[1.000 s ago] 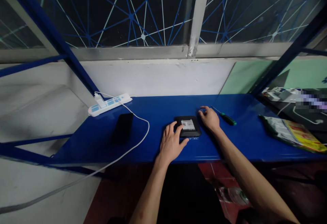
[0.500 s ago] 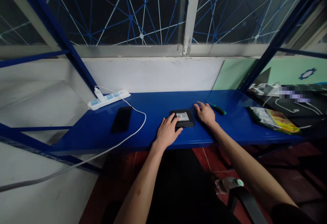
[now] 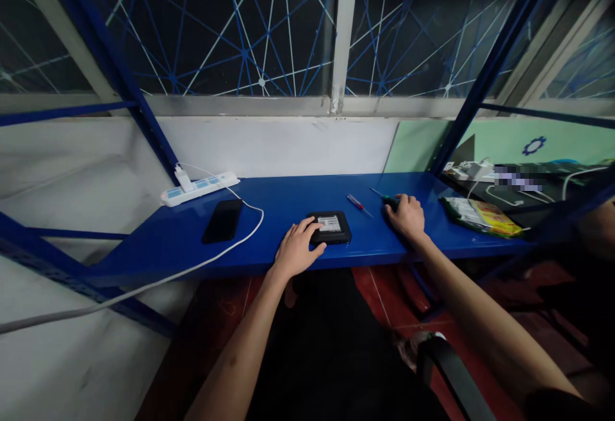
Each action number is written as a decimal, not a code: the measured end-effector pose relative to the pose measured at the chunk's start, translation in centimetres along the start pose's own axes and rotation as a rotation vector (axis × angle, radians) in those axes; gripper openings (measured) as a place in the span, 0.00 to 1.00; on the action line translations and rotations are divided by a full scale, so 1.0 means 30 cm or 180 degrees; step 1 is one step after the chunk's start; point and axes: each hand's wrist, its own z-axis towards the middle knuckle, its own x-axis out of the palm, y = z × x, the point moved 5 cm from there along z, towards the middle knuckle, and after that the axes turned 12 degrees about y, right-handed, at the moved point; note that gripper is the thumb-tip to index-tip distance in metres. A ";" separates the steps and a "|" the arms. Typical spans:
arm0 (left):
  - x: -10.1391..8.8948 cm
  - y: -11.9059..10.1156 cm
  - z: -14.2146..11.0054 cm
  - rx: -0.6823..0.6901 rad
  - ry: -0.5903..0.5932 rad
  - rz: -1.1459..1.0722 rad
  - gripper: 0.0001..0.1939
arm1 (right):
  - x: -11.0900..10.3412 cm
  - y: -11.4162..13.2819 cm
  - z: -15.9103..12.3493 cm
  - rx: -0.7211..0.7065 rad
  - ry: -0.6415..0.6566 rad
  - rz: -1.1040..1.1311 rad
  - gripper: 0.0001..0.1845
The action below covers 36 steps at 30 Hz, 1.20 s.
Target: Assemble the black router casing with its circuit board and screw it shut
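The left hand (image 3: 294, 249) lies over the left side of a flat black box (image 3: 339, 236), its fingers a little apart. The fingertips rest on the top, beside and partly over a white printed label (image 3: 330, 223), and the thumb reaches to the near edge. The box lies flat on the blue surface (image 3: 288, 193), below these fingers and to their right.

The right hand (image 3: 407, 217) is well apart from the box, its fingers bent down at the dark handle of a green screwdriver (image 3: 391, 201). The thin shaft points away from them, up and to the left. The hand covers part of the handle, so whether the fingers are clamped on it cannot be told.

A small red screwdriver (image 3: 357, 204) lies between the two hands' fingers, just beyond the box, its tip toward the right hand. Left of the left fingers lie a black phone (image 3: 221, 221) and a white cable (image 3: 260, 221); farther off is a white power strip (image 3: 204, 189). Right of the right fingers, a shiny packet (image 3: 483, 217) lies near the right end.
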 end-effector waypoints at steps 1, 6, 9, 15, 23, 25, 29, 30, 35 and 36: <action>0.001 -0.001 0.001 -0.0006 -0.0007 0.0001 0.21 | 0.007 -0.005 0.005 0.0022 0.0010 0.0052 0.26; 0.004 -0.003 0.001 -0.0100 -0.0042 0.0021 0.22 | 0.005 -0.035 0.025 0.0106 -0.0083 0.0600 0.19; 0.001 -0.005 -0.001 -0.0137 -0.0072 0.0028 0.22 | -0.039 -0.050 0.020 0.0116 -0.0386 0.1121 0.19; -0.006 0.000 0.001 -0.0196 -0.0048 -0.0059 0.21 | -0.176 -0.010 -0.025 -0.0180 -0.0864 0.2261 0.28; -0.007 0.013 0.012 -0.0222 -0.0041 -0.0212 0.17 | -0.254 0.100 -0.073 -0.0778 0.0221 0.3312 0.25; -0.006 0.012 0.011 -0.0226 -0.0056 -0.0218 0.17 | -0.250 0.108 -0.096 -0.0790 0.0402 0.3386 0.25; -0.004 0.011 0.010 -0.0242 -0.0100 -0.0221 0.19 | -0.230 0.126 -0.128 -0.0784 0.0586 0.3487 0.27; -0.003 0.011 0.010 -0.0253 -0.0117 -0.0221 0.19 | -0.225 0.133 -0.132 -0.0779 0.0613 0.3503 0.27; -0.004 0.016 0.010 -0.0296 -0.0183 -0.0216 0.22 | -0.208 0.164 -0.132 -0.0815 0.0704 0.3484 0.26; -0.004 0.017 0.010 -0.0294 -0.0184 -0.0216 0.21 | -0.206 0.166 -0.130 -0.0820 0.0709 0.3470 0.26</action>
